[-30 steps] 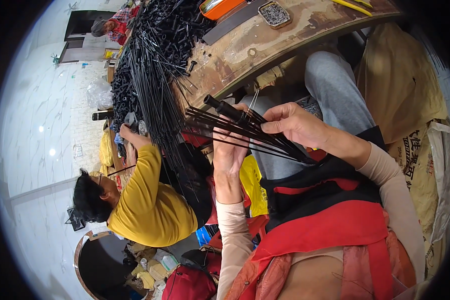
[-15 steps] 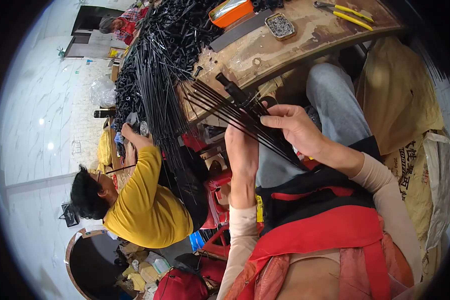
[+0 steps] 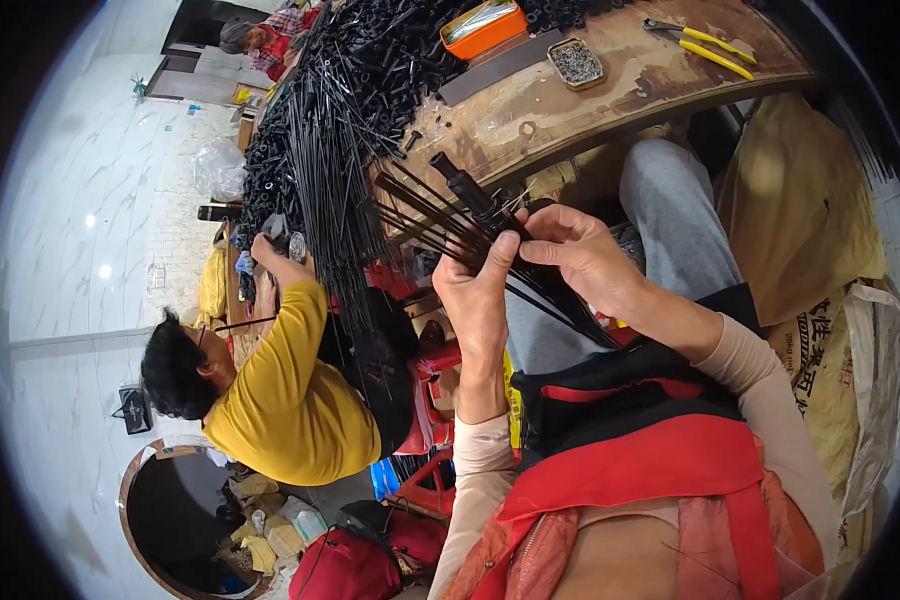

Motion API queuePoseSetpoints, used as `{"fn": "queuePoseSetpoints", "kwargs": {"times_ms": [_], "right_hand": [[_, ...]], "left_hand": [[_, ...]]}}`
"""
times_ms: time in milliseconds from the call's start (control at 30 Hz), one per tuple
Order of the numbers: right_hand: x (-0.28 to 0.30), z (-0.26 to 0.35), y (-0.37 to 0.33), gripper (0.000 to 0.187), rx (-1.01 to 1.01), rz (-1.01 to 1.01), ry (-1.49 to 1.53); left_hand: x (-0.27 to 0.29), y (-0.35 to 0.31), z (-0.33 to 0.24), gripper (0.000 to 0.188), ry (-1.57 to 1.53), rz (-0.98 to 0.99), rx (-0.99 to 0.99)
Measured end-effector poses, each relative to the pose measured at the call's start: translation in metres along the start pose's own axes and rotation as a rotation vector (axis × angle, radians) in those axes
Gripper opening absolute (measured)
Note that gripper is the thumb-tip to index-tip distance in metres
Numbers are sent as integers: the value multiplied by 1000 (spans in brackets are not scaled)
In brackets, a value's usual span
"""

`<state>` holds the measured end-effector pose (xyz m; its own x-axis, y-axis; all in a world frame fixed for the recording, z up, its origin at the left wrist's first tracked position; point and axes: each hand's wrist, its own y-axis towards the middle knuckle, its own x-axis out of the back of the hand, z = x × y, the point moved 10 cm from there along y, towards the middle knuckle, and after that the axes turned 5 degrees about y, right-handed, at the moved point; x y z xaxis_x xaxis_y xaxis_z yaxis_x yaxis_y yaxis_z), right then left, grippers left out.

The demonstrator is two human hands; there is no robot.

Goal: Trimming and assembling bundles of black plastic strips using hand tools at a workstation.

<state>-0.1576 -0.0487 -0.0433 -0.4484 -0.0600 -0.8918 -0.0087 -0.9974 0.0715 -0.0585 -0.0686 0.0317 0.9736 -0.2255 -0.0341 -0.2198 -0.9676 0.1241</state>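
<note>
Over my lap I hold a black umbrella frame [image 3: 458, 182], a thick stepped tube with many thin ribs spread around it. Its tube end points up toward the table, and the ribs slant down toward my knees. My left hand [image 3: 478, 298] is closed around the ribs, thumb pressed on top near the tube. On the other side my right hand [image 3: 588, 262] pinches the frame just below the tube, with finger and thumb together. The thumbs of both hands nearly meet. Whatever small part sits between the right fingertips is hidden.
The wooden table [image 3: 660, 50] ahead bears a small tin of metal bits [image 3: 576, 64], an orange box [image 3: 483, 28], yellow-handled pliers [image 3: 705, 46], a heap of black parts [image 3: 370, 60] and long black rods [image 3: 332, 170]. At left sits a co-worker in yellow [image 3: 290, 400]. Sacks [image 3: 805, 200] stand right.
My left hand has turned, its thumb now lying over the ribs beside my right thumb. The ribs at the upper left have spread a little more. The view has shifted slightly.
</note>
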Motion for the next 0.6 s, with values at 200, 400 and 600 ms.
{"fn": "queuePoseSetpoints", "kwargs": {"times_ms": [200, 400, 600], "right_hand": [[8, -16, 6, 18, -133, 13, 173], [26, -18, -2, 16, -52, -70, 50], [33, -31, 5, 17, -221, 6, 204]], "left_hand": [[-1, -4, -1, 21, 147, -10, -79], [3, -8, 6, 17, 301, -87, -125], [2, -5, 16, 18, 392, -55, -80]]}}
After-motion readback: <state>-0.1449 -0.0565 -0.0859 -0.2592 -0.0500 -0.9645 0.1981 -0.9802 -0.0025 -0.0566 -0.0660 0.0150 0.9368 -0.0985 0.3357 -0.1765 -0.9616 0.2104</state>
